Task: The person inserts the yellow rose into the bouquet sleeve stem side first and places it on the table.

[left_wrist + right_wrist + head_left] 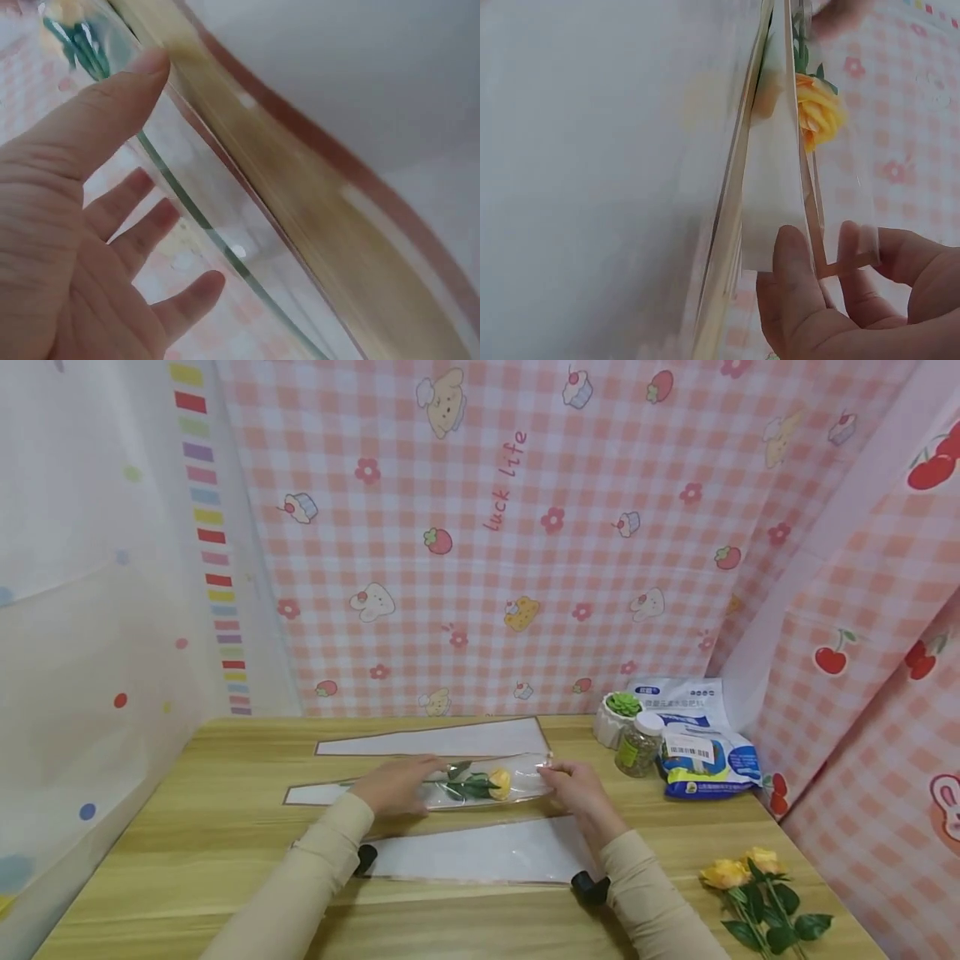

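Observation:
A yellow rose (499, 783) with green leaves and a long stem (187, 201) lies inside a clear, tapered flower sleeve (528, 783) that has a white panel and a brown border. My right hand (577, 789) grips the sleeve's wide open end, and its fingers (791, 259) are at the rim just beyond the bloom. Over the narrower part, my left hand (397, 785) is beside the stem, with fingers spread and the thumb over the sleeve. Another white sleeve (480, 852) lies flat in front, and one more sleeve (442, 739) lies behind.
Two yellow roses (757, 877) lie at the table's front right. At the back right stand a potted succulent (621, 714), a lidded jar (639, 747) and blue-and-white packets (708, 764). Checked curtain (480, 568) hangs behind the wooden table (187, 860).

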A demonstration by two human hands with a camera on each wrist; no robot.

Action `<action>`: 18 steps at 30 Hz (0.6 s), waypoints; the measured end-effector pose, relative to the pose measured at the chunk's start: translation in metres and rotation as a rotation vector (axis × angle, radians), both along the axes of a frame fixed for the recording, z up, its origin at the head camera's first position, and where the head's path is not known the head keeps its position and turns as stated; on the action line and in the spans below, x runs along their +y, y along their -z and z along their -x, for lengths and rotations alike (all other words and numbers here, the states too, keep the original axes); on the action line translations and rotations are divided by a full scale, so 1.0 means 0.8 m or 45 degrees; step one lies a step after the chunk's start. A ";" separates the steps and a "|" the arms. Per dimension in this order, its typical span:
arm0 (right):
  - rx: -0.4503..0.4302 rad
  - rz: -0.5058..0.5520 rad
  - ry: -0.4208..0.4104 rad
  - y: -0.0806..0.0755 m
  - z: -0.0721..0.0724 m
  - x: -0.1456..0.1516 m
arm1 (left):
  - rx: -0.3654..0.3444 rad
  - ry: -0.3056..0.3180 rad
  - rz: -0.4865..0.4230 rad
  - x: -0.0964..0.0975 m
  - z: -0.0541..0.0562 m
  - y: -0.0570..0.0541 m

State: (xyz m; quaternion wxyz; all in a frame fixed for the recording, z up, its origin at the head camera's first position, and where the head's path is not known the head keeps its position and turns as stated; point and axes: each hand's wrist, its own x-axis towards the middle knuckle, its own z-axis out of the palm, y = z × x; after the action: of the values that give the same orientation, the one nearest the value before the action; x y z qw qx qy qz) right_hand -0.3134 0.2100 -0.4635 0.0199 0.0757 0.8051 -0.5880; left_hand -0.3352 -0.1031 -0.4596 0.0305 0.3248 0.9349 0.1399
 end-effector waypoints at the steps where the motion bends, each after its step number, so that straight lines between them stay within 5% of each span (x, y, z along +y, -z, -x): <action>1: -0.010 0.019 0.003 0.001 0.002 0.002 | 0.009 -0.003 0.006 -0.006 0.000 0.001; 9: -0.030 0.104 0.023 0.001 0.006 0.016 | 0.075 0.003 -0.027 -0.047 -0.002 0.003; 18: -0.014 0.061 0.006 0.001 0.002 0.019 | 0.075 0.037 -0.045 -0.061 -0.006 0.009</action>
State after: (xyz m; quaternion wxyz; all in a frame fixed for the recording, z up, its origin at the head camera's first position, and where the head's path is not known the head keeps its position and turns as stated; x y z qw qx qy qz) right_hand -0.3150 0.2253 -0.4642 0.0248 0.0803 0.7904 -0.6068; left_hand -0.3302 -0.1518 -0.4666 -0.0008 0.3426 0.9280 0.1462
